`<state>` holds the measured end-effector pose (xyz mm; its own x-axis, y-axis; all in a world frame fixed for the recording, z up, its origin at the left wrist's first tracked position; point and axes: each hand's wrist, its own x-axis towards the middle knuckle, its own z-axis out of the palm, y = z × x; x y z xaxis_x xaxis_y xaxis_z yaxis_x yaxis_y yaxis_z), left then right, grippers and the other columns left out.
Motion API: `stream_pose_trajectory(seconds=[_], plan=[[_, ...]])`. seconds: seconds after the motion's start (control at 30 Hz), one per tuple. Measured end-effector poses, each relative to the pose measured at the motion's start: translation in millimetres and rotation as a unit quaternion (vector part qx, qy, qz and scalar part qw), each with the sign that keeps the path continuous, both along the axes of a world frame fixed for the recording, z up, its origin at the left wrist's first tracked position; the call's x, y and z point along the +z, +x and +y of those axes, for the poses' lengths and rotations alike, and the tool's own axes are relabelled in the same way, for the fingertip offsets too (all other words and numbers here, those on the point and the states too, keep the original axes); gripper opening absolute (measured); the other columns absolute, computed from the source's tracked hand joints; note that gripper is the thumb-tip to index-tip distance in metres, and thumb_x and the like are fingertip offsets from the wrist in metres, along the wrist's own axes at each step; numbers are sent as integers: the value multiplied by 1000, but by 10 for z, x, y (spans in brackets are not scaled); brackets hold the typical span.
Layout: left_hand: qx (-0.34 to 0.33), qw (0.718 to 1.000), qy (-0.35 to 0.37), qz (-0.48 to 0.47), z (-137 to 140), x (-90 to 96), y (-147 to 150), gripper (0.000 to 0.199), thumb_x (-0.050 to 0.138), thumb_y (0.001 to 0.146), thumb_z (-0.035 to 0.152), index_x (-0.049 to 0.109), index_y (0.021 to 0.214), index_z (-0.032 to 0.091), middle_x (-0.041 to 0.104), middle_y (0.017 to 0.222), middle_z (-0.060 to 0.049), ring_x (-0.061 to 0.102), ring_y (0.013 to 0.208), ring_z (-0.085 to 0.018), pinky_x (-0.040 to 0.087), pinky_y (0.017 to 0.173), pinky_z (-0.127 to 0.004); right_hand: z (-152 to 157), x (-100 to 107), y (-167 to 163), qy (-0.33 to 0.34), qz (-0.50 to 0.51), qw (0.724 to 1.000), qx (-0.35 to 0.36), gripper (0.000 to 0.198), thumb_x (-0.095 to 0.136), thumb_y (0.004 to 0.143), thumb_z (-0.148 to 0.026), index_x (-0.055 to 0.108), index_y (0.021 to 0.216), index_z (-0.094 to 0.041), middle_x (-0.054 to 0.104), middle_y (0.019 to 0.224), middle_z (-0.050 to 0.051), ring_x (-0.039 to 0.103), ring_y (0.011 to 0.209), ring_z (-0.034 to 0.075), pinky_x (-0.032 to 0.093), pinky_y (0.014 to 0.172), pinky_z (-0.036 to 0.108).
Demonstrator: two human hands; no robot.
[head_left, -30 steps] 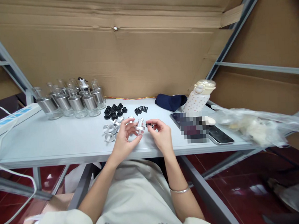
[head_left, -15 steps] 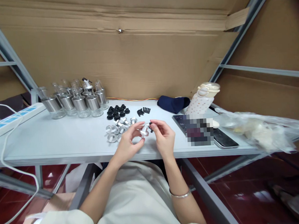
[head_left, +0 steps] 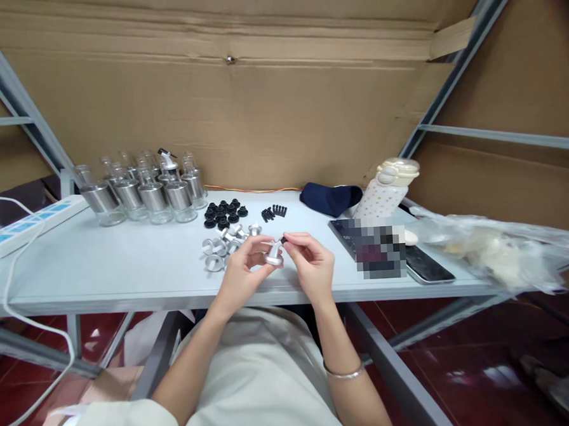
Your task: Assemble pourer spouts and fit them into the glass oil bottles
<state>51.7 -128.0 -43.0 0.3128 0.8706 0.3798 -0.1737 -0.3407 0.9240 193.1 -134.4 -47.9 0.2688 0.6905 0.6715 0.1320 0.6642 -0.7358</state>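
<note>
- Surface (head_left: 101, 273): pale grey, with cardboard sheeting (head_left: 261, 125) standing behind it.
- Plastic bag (head_left: 496, 243): clear, crumpled, at the far right edge.
- Glass bottles (head_left: 140, 192): a cluster with metal bands, back left.
- Patterned flask (head_left: 383, 192): tilted, right of centre, beside a dark blue cloth (head_left: 331, 198).
- My left hand (head_left: 242, 272): fingers curled around a silver metal cap (head_left: 273, 257), held just above the surface near its front edge.
- My right hand (head_left: 310, 262): thumb and forefinger pinched on a small black plug (head_left: 283, 240), touching the cap's top.
- Loose silver caps (head_left: 219, 245): just beyond my left hand.
- Black rings (head_left: 225, 213) and black plugs (head_left: 272, 212): two small heaps behind those.
</note>
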Motion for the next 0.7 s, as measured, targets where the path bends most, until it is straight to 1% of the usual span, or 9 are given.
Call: stream_pose_trajectory(seconds=[0.07,0.17,0.2,0.3,0.37,0.47,0.53,0.6,0.7], plan=[[9,1000,-15,-7,-9,6,3,35,67,71,17,55,104,20,62,88,0,69,74,-15,55,74,-27,-13,6,2,11,-21,1000,6,10,65,79,-20,72,86,-24,71,87,5,65,83,19,52,75,35],[35,999,-16,-10,-1,7,8,36,68,68,15,54,101,20,59,85,1,68,69,-12,55,69,-24,-30,17,6,9,-64,998,25,14,65,80,-23,70,92,-23,69,91,6,64,85,19,51,78,37],[39,999,-13,-11,5,7,9,36,69,68,15,54,100,20,59,85,1,67,69,-12,54,68,-23,-32,19,8,5,-77,996,34,18,66,79,-24,69,97,-23,68,92,6,63,84,19,51,78,37],[39,999,-7,-23,21,5,8,36,68,68,16,53,101,20,60,85,0,66,72,-13,54,67,-23,-28,13,11,-13,-106,992,68,40,73,71,-26,63,110,-24,66,92,4,62,83,18,51,78,35],[47,998,0,-29,20,-1,5,36,68,68,16,53,101,20,60,86,0,66,72,-13,53,66,-22,-16,3,13,-21,-100,991,91,46,76,69,-26,61,113,-25,65,92,2,62,83,17,51,78,34],[77,997,28,-18,3,-18,-1,36,69,68,16,55,100,20,60,84,0,64,70,-10,49,62,-19,7,-13,19,-23,-54,991,122,39,76,70,-27,65,108,-26,65,88,1,62,81,16,51,78,33],[89,995,39,-6,-9,-27,-4,35,70,68,16,57,100,19,60,84,0,62,68,-10,48,60,-18,20,-20,25,-29,-27,991,131,36,78,68,-29,68,102,-26,66,85,1,63,80,16,52,77,34],[96,995,39,2,-14,-29,-5,34,70,67,16,58,99,19,61,84,-1,61,67,-10,47,58,-18,29,-26,32,-39,-13,990,133,37,80,65,-31,70,100,-25,67,84,1,62,79,17,52,77,35],[94,995,31,5,-9,-20,0,33,70,68,16,59,99,18,63,86,-1,62,68,-10,48,60,-19,34,-28,43,-53,-6,989,138,37,80,64,-31,71,99,-25,67,82,1,61,78,16,53,77,35]])
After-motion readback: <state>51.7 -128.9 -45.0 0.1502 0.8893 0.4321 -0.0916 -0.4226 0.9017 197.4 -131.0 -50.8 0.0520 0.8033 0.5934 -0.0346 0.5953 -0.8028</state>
